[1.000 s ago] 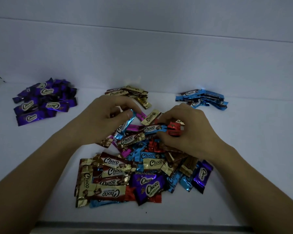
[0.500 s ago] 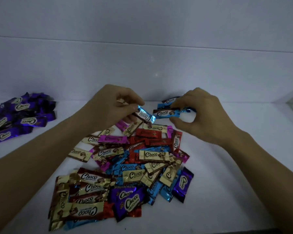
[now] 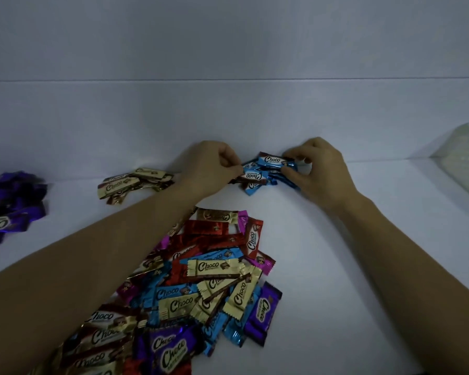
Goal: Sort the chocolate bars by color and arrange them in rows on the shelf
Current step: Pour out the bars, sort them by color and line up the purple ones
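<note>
A small stack of blue Choco bars (image 3: 266, 171) lies at the back of the white shelf (image 3: 349, 266), against the rear wall. My left hand (image 3: 214, 166) pinches the left end of a blue bar in that stack. My right hand (image 3: 320, 166) grips the stack's right end, thumb under and fingers over the top bar. A mixed heap of gold, red, blue, pink and purple bars (image 3: 206, 280) lies in front, partly under my left forearm. A gold pile (image 3: 130, 182) and a purple pile (image 3: 8, 207) sit further left.
A pale, ribbed object (image 3: 463, 158) stands at the far right edge of the shelf. The rear wall (image 3: 228, 117) rises directly behind the blue stack. Bare white shelf lies to the right of the mixed heap.
Both hands moved away from the mixed heap to the back of the shelf, carrying blue bars onto the blue stack. The view shifted right, so the purple pile slid to the left edge.
</note>
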The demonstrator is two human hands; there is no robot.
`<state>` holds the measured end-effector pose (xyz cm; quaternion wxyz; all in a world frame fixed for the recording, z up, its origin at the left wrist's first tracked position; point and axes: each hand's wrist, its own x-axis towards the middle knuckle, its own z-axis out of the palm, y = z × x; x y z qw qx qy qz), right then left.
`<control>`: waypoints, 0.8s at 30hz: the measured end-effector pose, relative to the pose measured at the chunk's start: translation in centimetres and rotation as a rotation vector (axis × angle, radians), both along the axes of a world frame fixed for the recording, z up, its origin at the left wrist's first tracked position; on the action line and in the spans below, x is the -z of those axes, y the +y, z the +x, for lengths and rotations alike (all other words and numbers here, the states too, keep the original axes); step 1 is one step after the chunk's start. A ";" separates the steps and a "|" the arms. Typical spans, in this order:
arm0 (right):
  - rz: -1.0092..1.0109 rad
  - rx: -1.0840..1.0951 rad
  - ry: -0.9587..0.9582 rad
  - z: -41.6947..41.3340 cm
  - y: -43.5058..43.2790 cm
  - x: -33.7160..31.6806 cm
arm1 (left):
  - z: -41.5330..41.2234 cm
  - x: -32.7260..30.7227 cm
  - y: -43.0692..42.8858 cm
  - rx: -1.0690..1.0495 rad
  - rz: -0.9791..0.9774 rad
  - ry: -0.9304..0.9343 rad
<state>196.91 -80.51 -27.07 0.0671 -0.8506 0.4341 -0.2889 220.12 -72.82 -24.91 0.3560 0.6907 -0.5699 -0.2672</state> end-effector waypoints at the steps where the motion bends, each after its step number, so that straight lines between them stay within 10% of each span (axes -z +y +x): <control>1: 0.004 -0.005 0.004 0.0 0.0 0.1 | -0.1 0.1 0.0 0.003 -0.015 -0.036; 24: 0.062 -0.448 0.100 4.3 10.1 -2.5 | 7.5 -1.6 13.6 0.239 -0.163 -0.535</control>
